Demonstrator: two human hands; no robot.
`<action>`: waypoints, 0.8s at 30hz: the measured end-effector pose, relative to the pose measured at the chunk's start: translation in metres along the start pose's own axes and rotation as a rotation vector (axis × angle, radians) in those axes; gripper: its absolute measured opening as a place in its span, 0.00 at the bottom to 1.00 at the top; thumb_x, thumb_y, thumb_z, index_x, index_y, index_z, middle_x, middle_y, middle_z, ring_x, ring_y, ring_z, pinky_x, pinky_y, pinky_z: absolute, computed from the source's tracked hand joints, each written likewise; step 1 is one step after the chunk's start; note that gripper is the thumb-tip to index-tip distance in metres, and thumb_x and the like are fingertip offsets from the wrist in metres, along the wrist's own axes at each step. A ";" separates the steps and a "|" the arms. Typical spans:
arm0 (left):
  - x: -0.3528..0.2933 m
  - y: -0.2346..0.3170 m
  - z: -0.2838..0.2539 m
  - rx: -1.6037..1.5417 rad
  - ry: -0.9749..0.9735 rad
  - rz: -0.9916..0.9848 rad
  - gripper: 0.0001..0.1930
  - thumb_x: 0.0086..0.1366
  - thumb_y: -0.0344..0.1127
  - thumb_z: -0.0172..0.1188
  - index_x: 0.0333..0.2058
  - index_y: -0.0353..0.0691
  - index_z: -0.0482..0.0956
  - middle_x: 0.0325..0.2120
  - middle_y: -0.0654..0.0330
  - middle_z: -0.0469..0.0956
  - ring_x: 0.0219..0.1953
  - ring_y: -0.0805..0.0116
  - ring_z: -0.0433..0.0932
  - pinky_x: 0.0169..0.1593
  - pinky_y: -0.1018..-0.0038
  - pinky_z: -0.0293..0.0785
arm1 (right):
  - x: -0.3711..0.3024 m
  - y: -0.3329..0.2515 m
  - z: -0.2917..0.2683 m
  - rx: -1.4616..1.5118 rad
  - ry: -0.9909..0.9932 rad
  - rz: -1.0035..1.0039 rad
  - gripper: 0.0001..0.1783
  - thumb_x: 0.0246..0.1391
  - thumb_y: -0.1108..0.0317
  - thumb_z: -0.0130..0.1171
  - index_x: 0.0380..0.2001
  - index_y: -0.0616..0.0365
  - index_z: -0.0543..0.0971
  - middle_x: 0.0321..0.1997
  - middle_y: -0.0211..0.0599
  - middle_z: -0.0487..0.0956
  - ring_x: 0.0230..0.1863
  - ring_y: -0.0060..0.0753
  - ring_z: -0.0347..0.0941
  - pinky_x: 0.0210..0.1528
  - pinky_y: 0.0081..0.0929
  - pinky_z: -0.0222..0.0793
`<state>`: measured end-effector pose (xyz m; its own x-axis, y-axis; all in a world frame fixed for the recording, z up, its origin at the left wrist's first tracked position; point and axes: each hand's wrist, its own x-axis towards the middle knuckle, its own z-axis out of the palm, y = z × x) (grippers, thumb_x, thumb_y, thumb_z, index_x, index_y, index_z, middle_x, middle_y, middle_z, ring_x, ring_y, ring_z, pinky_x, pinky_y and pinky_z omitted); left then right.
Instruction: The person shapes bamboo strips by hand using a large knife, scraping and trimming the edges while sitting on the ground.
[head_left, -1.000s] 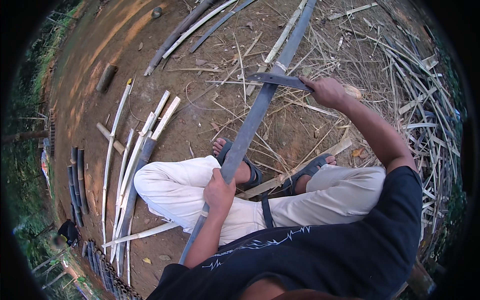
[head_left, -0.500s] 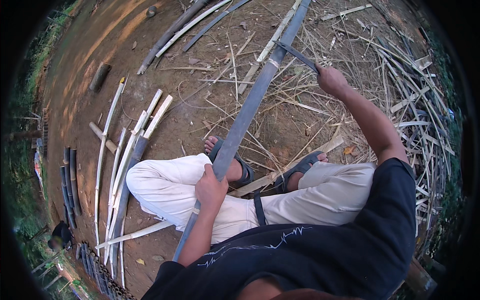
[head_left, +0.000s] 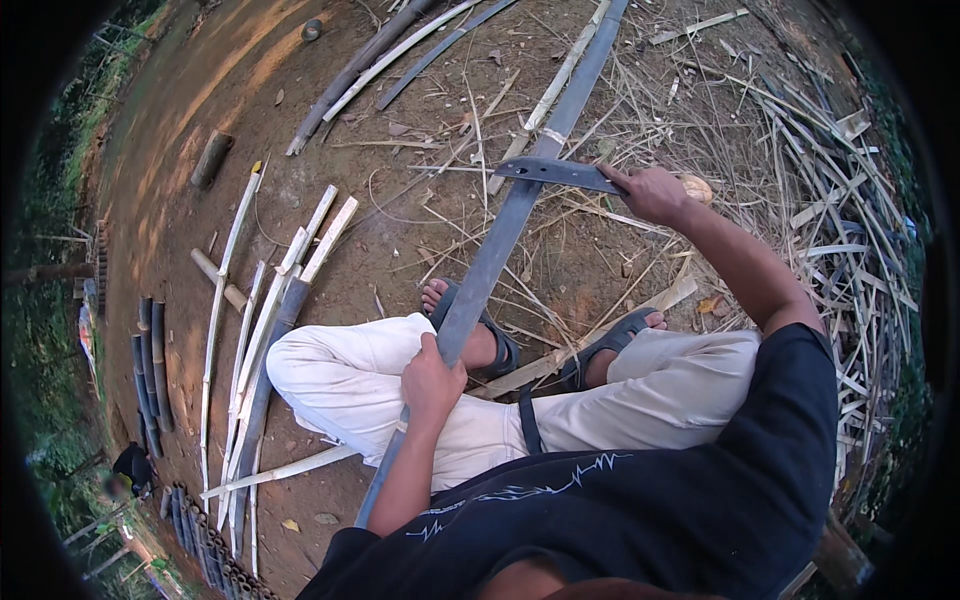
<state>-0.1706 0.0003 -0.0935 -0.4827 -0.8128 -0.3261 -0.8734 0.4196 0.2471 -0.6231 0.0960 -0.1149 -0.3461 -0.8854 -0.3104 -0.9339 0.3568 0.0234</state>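
My left hand [head_left: 432, 383] is closed round a long dark split bamboo length [head_left: 500, 240], which slants from beside my left hip up across my lap and out to the far right. In my right hand [head_left: 657, 193] I grip a machete [head_left: 565, 173] by its handle, whose pale butt end shows behind the fist. The broad dark blade, with small holes in it, lies across the bamboo just on my side of a pale node ring. Its flat side faces up. Whether the edge touches the bamboo I cannot tell.
Split bamboo strips [head_left: 265, 335] lie to my left, with dark bamboo pieces [head_left: 150, 365] beyond them. A heap of thin slivers [head_left: 850, 240] covers the ground on the right. My sandalled feet [head_left: 490, 335] are below the bamboo. A person in dark clothing [head_left: 132, 466] is far left.
The machete has come nearer along the bamboo, from beyond the node ring to this side. Its blade has turned so the flat shows. My left hand keeps its hold.
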 end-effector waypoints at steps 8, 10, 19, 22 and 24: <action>0.003 0.001 -0.002 -0.014 -0.033 0.000 0.22 0.50 0.36 0.71 0.39 0.37 0.68 0.26 0.41 0.80 0.33 0.37 0.81 0.37 0.47 0.76 | -0.006 0.003 0.006 0.067 0.008 0.028 0.31 0.63 0.64 0.47 0.70 0.43 0.60 0.27 0.47 0.79 0.28 0.51 0.79 0.32 0.49 0.75; 0.007 -0.002 -0.005 -0.017 -0.049 0.023 0.22 0.50 0.36 0.70 0.39 0.36 0.68 0.26 0.40 0.80 0.34 0.37 0.81 0.38 0.48 0.77 | -0.007 0.002 0.012 0.139 0.032 0.073 0.32 0.63 0.63 0.48 0.70 0.43 0.59 0.28 0.49 0.79 0.29 0.52 0.79 0.32 0.50 0.75; 0.017 -0.020 -0.003 -0.186 -0.151 0.080 0.20 0.52 0.35 0.69 0.38 0.33 0.69 0.29 0.37 0.80 0.37 0.34 0.80 0.42 0.48 0.75 | -0.002 0.017 0.012 0.120 0.059 0.164 0.30 0.67 0.60 0.45 0.71 0.40 0.59 0.29 0.47 0.79 0.27 0.50 0.79 0.29 0.47 0.75; 0.019 -0.024 -0.004 -0.228 -0.149 0.094 0.19 0.52 0.35 0.69 0.37 0.33 0.70 0.29 0.37 0.80 0.38 0.33 0.79 0.42 0.47 0.74 | -0.009 0.003 0.002 0.067 0.005 0.022 0.30 0.66 0.62 0.45 0.70 0.41 0.60 0.28 0.48 0.79 0.28 0.50 0.79 0.30 0.48 0.75; 0.015 -0.022 -0.005 -0.223 -0.158 0.088 0.19 0.52 0.34 0.68 0.36 0.33 0.70 0.30 0.36 0.80 0.39 0.32 0.79 0.42 0.47 0.74 | -0.013 0.002 0.016 0.100 0.030 0.003 0.31 0.64 0.64 0.46 0.70 0.44 0.60 0.30 0.51 0.80 0.30 0.53 0.80 0.33 0.51 0.75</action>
<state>-0.1585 -0.0232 -0.0991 -0.5751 -0.6970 -0.4283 -0.8006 0.3719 0.4698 -0.6194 0.1133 -0.1259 -0.3524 -0.8923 -0.2823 -0.9198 0.3858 -0.0712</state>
